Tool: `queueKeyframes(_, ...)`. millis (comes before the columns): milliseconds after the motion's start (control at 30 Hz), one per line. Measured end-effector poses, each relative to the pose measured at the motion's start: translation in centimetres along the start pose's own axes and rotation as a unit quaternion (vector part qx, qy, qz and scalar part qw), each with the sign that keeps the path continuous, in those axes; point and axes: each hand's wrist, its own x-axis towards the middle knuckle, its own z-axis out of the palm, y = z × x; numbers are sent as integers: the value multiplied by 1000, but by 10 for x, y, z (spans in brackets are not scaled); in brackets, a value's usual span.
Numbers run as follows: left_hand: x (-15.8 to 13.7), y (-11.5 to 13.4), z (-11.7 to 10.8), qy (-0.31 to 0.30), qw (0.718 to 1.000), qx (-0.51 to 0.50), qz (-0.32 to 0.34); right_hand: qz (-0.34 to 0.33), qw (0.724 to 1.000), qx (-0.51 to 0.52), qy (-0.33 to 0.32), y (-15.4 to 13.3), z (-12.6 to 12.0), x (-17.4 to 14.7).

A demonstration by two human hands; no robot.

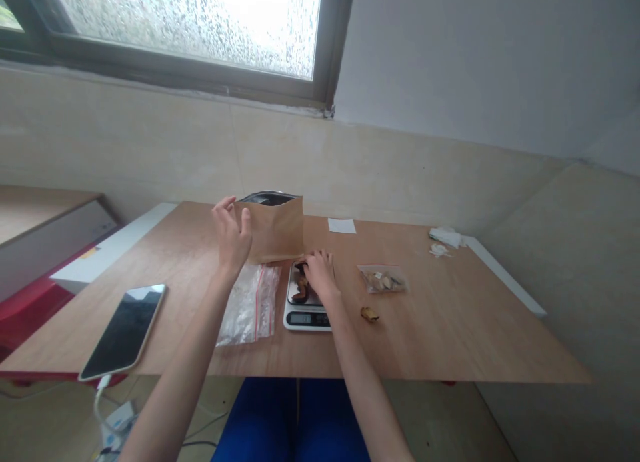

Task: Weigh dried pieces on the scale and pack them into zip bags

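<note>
A brown kraft paper bag (pixel 275 232) with a silvery lining stands upright, its top gaping. Beside its upper left edge is my left hand (pixel 234 239), thumb in front of the bag and fingers apart; no firm grip shows. My right hand (pixel 320 275) is over the small white kitchen scale (pixel 307 321), its fingers bent down at dark brown dried pieces (pixel 300 290) on the metal plate. Thumb and fingertips meet a dark piece there, partly hidden by the hand. The digits on the display are too small to read.
Clear zip bags (pixel 250 305) lie left of the scale. To its right are a small filled zip bag (pixel 384 280) and a loose dried piece (pixel 370 314). A phone (pixel 125 332) on a cable, a white paper (pixel 342 226) and crumpled white packaging (pixel 446 237) also lie on the table.
</note>
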Motion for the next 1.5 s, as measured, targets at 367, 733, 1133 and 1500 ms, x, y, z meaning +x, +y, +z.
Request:
queueKeyframes(367,-79,-22,-34,-157,977,66,-132,21,998,56,-15,9,-15,-20)
queueKeyframes(733,-157,-32,-45,-277,938,176,-115,98,911,358,179,31,-17,-114)
queueKeyframes(1133,-162,-26,-44,-113,968,54,-216,154,876,373,265,41,-10,-127)
queueKeyframes(1500,-176,43,-33,-182,963,-137,-140,56,853,514,74,-36,-6,-117)
